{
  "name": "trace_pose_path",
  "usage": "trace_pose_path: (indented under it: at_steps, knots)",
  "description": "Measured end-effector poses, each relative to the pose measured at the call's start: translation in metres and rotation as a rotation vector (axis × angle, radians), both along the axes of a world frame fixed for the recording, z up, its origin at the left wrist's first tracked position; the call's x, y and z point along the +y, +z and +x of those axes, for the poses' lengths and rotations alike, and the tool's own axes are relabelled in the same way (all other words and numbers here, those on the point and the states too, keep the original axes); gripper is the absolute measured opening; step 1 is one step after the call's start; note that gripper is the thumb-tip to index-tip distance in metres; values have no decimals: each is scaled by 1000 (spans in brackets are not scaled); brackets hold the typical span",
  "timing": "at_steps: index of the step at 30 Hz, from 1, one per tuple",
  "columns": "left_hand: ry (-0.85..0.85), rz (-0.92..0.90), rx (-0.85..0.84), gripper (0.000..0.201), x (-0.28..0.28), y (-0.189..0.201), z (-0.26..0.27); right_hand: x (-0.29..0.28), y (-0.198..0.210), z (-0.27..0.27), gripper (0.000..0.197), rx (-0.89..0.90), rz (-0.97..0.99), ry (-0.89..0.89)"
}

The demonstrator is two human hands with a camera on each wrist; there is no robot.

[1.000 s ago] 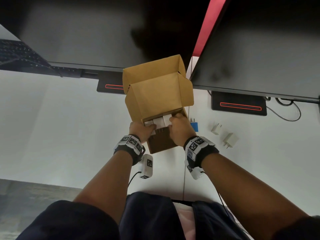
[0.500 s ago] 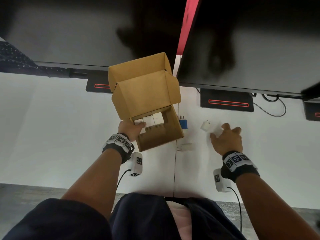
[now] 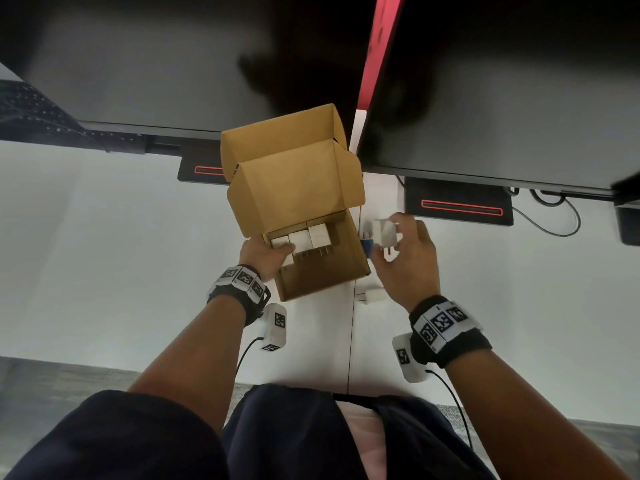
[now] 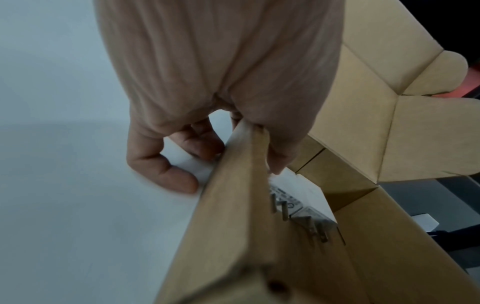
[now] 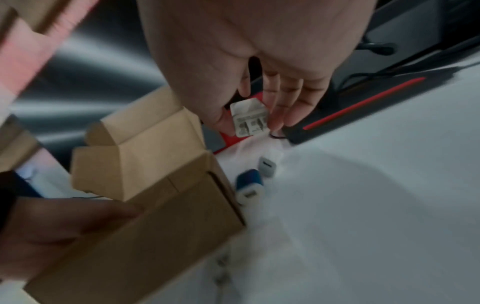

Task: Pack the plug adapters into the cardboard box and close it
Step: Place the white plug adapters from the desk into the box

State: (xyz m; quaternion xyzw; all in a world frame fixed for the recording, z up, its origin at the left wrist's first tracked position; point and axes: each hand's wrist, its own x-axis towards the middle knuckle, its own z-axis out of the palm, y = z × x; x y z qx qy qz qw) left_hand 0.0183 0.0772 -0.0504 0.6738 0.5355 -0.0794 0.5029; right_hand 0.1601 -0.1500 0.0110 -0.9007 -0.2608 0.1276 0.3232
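Note:
The brown cardboard box (image 3: 322, 275) stands open on the white table, its lid (image 3: 298, 188) raised at the back. Three white plug adapters (image 3: 301, 239) sit in a row inside, prongs towards me (image 4: 298, 205). My left hand (image 3: 277, 252) grips the box's left wall (image 4: 233, 195), with the thumb inside touching an adapter. My right hand (image 3: 389, 240) is just right of the box, above the table, and pinches a white adapter (image 3: 382, 232) (image 5: 249, 121). A blue adapter (image 3: 367, 245) (image 5: 249, 185) lies against the box's right side. Another white adapter (image 3: 372, 294) lies near the box's front right corner.
Two dark monitors hang over the back of the table; their bases (image 3: 460, 206) (image 3: 204, 169) show red light strips. A cable (image 3: 561, 216) loops at the back right. A small grey-faced white adapter (image 5: 269, 165) lies beyond the blue one. A keyboard (image 3: 31, 109) is far left.
My right hand left the box, reached right to the loose adapters, picked up a white one and came back beside the box. My left hand stayed on the box.

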Motion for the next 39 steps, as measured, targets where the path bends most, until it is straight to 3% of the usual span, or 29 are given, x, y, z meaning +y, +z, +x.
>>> trace_pose_path:
  at_steps: [4, 10, 15, 20, 25, 28, 32, 35, 37, 39]
  knots:
    - [-14, 11, -3, 49, 0, -1, 0, 36, 3, -8, 34, -54, -146, 262]
    - [-24, -7, -17, 47, 1, -2, -2, 74, -11, -20, 28, -223, -457, 454]
    - [-19, -41, -12, 76, 3, -4, -3, 87, -13, -20, 19, -372, -670, 439]
    - [-32, -50, 6, 98, 7, -18, -4, 88, -19, -19, 19, -395, -724, 424]
    - [-62, -33, -2, 108, 7, -19, -5, 72, -31, -17, 20, -406, -690, 443]
    - [-71, -24, 3, 99, 8, -25, -4, 65, -34, -15, 21, -419, -607, 440]
    - [-79, -22, 15, 74, 12, -33, -6, 44, -36, -10, 21, -385, -325, 396]
    - [-78, -10, 5, 41, 10, -22, -6, 20, -38, 4, 18, -207, -77, 178]
    - [-69, -14, -8, 34, 7, -17, -5, 13, -42, 18, 18, -84, -57, 36]
    - [-64, -20, -9, 24, 5, -11, -4, 14, -48, 32, 28, 6, -151, 35]
